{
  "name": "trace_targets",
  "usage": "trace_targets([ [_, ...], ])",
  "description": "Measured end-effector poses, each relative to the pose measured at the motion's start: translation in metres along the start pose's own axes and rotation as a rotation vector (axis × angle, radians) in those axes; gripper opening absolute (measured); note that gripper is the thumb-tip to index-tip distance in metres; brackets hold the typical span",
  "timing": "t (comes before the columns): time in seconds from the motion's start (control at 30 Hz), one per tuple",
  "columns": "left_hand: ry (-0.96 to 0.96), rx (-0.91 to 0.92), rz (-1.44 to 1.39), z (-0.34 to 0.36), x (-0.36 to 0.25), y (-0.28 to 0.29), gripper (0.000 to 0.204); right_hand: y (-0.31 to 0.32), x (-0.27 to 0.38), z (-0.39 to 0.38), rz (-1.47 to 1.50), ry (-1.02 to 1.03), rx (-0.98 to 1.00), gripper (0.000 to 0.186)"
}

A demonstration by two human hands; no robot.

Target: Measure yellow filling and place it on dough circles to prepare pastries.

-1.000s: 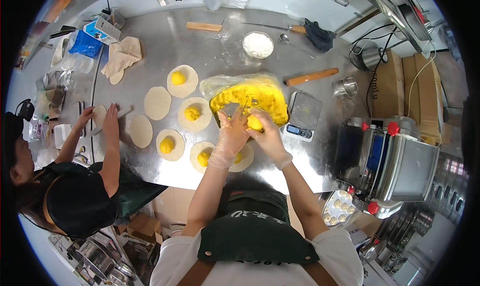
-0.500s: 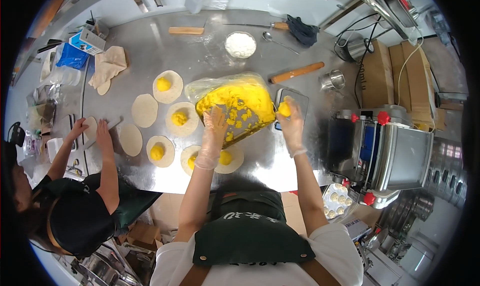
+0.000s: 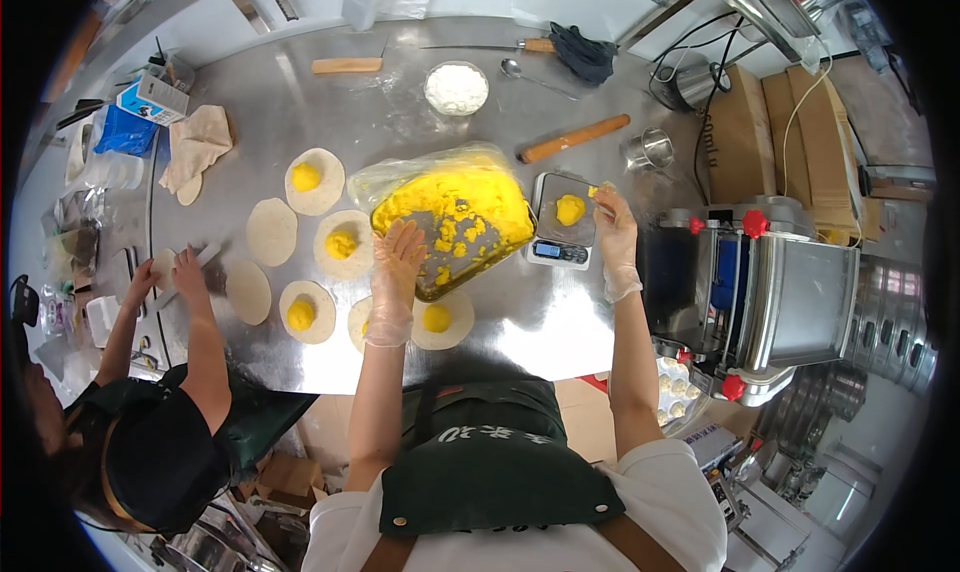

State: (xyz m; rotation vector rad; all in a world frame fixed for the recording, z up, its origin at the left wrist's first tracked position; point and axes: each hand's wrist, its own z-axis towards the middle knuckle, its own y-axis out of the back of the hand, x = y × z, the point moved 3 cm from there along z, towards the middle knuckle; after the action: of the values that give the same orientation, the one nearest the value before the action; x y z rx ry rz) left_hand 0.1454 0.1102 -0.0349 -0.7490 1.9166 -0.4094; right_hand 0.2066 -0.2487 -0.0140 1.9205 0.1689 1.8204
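Note:
My gloved left hand (image 3: 398, 262), fingers stretched out, is over the left edge of a tray (image 3: 482, 270) lined with clear plastic and holding yellow filling (image 3: 490, 187). Beside a digital scale (image 3: 548, 190), my gloved right hand (image 3: 616, 227) has its fingers drawn together on a small bit of yellow filling (image 3: 592, 191). A larger lump of filling (image 3: 570, 210) lies on the scale's plate. Left of and below the tray are several flat dough rounds topped with filling, one of them a dough round (image 3: 327, 198) near the top. Two are bare, including a dough round (image 3: 272, 232).
At the left, a co-worker's hands (image 3: 185, 277) handle a small dough round beside a scraper. Behind the tray stand a bowl of white powder (image 3: 456, 89), a rolling pin (image 3: 575, 139) and a spoon (image 3: 530, 75). A metal cup (image 3: 650, 149) and a rolling machine (image 3: 800, 307) are at the right.
The lump of filling that was in my right hand now rests on the scale. That hand has moved right, off the plate. My left hand stays by the tray's left edge.

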Motion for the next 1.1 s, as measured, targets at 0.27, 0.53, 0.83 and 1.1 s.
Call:
trace_targets([
  [0.27,0.038,-0.029,0.001,-0.002,-0.006,-0.011,0.068,-0.074,0.048,-0.031,0.430,-0.069,0.121,0.027],
  [0.53,-0.013,-0.031,-0.042,-0.003,-0.010,-0.004,0.066,-0.164,0.069,-0.078,-0.327,0.306,0.274,0.025],
  [0.83,-0.006,-0.019,0.203,-0.009,-0.010,-0.029,0.067,-0.159,0.080,-0.095,-0.551,0.441,0.308,0.017],
  [1.1,-0.008,-0.056,0.318,-0.011,-0.008,-0.023,0.061,-0.076,0.048,-0.056,-0.655,0.135,0.114,0.041],
])
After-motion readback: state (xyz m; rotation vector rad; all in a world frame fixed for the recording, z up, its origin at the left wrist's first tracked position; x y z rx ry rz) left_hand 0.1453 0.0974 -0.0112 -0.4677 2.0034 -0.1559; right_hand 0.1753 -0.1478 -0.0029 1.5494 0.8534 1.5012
